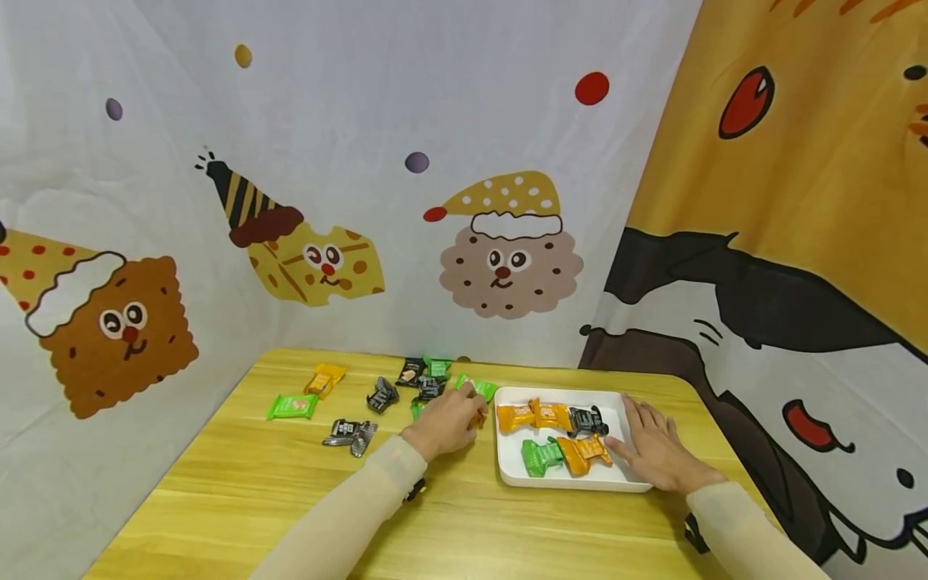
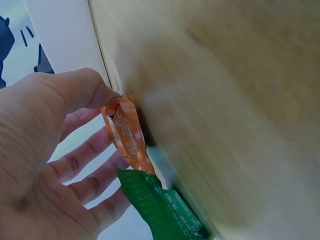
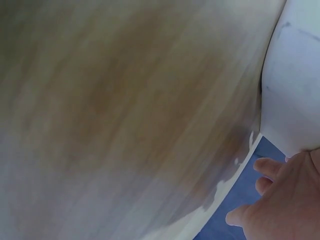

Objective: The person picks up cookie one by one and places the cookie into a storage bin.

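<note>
In the head view my left hand (image 1: 449, 423) is beside the white tray's left edge, fingers bent down around an orange-wrapped candy (image 2: 125, 134). The left wrist view shows the thumb at one end of this candy and fingers behind it. A green-wrapped candy (image 2: 160, 207) lies against its other end. My right hand (image 1: 663, 447) rests on the right side of the white tray (image 1: 471, 482), fingers stretched along the rim and thumb reaching inside. Within the tray are orange candies (image 1: 553, 416), a black one (image 1: 587, 420) and a green one (image 1: 542, 457).
Left of the tray, several loose candies lie on the wooden table (image 1: 239, 483): black ones (image 1: 382, 395), green ones (image 1: 293, 407) and a yellow-orange one (image 1: 324, 380). A printed cloth (image 1: 348, 121) hangs behind the table's back edge and along both sides.
</note>
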Demonstrator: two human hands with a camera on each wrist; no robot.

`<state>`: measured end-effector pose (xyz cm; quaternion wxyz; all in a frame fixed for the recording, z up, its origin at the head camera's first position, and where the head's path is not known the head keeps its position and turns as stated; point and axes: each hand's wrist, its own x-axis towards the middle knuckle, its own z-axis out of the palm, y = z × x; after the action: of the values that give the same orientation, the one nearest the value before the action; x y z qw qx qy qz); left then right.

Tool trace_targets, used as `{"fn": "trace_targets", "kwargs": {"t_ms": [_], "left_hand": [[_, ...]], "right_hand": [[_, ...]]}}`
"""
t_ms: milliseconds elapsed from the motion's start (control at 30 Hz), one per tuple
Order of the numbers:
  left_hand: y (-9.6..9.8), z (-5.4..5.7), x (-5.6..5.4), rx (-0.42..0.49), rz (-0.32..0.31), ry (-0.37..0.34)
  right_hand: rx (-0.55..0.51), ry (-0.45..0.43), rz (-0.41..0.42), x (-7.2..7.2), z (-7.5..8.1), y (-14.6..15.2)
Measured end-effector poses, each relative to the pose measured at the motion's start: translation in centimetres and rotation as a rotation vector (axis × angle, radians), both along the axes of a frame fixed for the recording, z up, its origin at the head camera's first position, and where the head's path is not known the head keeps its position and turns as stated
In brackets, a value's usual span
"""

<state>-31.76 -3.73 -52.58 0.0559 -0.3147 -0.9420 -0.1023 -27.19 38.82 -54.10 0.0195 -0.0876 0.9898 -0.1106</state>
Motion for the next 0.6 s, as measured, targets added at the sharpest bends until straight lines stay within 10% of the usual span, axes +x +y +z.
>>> {"fn": "trace_targets", "kwargs": {"t_ms": [600], "left_hand": [[0.14, -0.22, -0.02, 0.027, -0.013, -0.006]], "right_hand": [[-0.007, 0.002, -0.003, 0.02, -0.09, 0.12]]}}
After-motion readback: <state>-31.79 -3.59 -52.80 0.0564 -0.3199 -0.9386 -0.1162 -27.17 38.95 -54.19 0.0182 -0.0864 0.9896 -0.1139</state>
